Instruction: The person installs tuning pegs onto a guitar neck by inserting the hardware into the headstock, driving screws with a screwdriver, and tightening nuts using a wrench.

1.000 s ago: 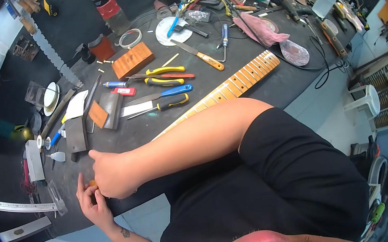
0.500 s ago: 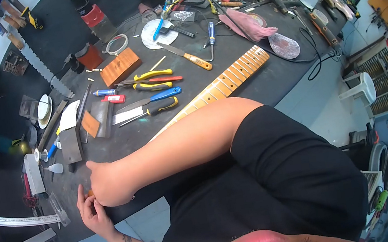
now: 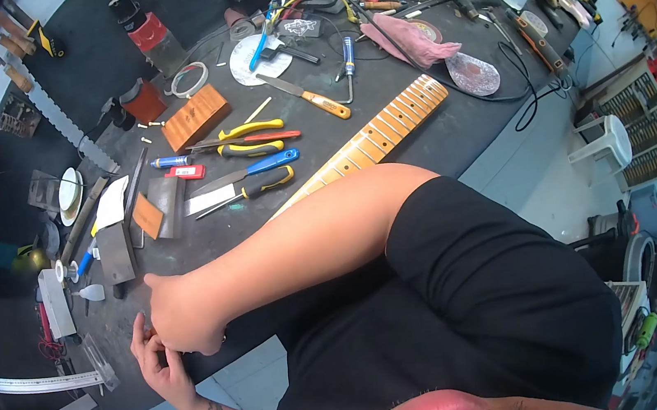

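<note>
My right hand (image 3: 183, 314) is closed near the bench's front left edge, its arm reaching across from the right. Against its lower side is my left hand (image 3: 163, 366), its fingers bent up and in. Whatever lies between the two hands is hidden by the right fist. Under my right forearm runs a maple guitar neck (image 3: 374, 139) with dark dots and frets, its near end covered. Closest to the hands are a grey flat block (image 3: 114, 254) and a small white dropper bottle (image 3: 91, 293).
Pliers (image 3: 252, 129), a blue-handled spatula (image 3: 273, 162), a screwdriver (image 3: 267, 181) and a wooden block (image 3: 196, 116) lie mid-bench. A steel ruler (image 3: 45, 382) is at the left edge. Farther back are a pink cloth (image 3: 411, 43) and a white plastic stool (image 3: 606, 139) beyond the bench.
The view has shifted slightly. A small orange-brown piece that showed between my hands is now hidden. The hands stay pressed together at nearly the same spot.
</note>
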{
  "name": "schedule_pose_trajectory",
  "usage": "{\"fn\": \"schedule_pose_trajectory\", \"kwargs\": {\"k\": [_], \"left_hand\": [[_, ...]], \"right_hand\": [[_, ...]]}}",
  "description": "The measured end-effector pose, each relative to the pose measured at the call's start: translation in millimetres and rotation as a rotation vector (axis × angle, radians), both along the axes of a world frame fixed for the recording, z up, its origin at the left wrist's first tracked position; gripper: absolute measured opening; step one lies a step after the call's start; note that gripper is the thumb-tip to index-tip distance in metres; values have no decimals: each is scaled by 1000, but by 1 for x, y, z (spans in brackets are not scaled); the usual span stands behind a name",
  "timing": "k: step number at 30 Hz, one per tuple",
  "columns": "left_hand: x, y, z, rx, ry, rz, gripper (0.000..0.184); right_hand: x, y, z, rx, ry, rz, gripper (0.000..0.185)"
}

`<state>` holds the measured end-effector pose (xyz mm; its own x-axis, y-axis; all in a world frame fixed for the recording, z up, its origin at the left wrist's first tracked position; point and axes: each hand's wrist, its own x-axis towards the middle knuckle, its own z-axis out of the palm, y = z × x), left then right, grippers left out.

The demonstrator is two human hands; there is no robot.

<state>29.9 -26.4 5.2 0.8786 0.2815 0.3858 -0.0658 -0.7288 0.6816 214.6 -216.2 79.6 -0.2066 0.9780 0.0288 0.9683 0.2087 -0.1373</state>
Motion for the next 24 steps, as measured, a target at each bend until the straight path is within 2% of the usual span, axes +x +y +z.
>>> {"fn": "schedule_pose_trajectory", "kwargs": {"k": [3, 5, 7, 8, 11, 12, 15, 16, 20, 24], "left_hand": [[1, -1, 3, -11, 6, 2, 15], [3, -2, 1, -268, 29, 32, 14], [-4, -2, 2, -322, 30, 62, 12], [-1, -5, 6, -246, 28, 67, 12], [3, -2, 6, -8, -29, 38, 16], [5, -11, 13, -80, -11, 53, 16], [3, -3, 5, -54, -28, 24, 17], [4, -15, 16, -162, 2, 85, 19], [4, -6, 4, -100, -44, 90, 22], [4, -6, 9, -50, -22, 39, 20]], "right_hand": [[3, -2, 5, -50, 44, 0, 8], [5, -2, 5, -35, 68, -18, 7], [1, 4, -6, 25, 104, -20, 7], [-1, 11, -18, 78, 118, -33, 5], [0, 3, 5, -66, 23, 13, 7], [0, 6, 1, -38, 14, 27, 9], [1, 8, -9, 7, -13, 31, 14], [2, 6, -5, -2, -21, 32, 16], [-1, 8, -14, 79, -60, -24, 21], [-2, 14, -18, 67, -19, 7, 19]]}}
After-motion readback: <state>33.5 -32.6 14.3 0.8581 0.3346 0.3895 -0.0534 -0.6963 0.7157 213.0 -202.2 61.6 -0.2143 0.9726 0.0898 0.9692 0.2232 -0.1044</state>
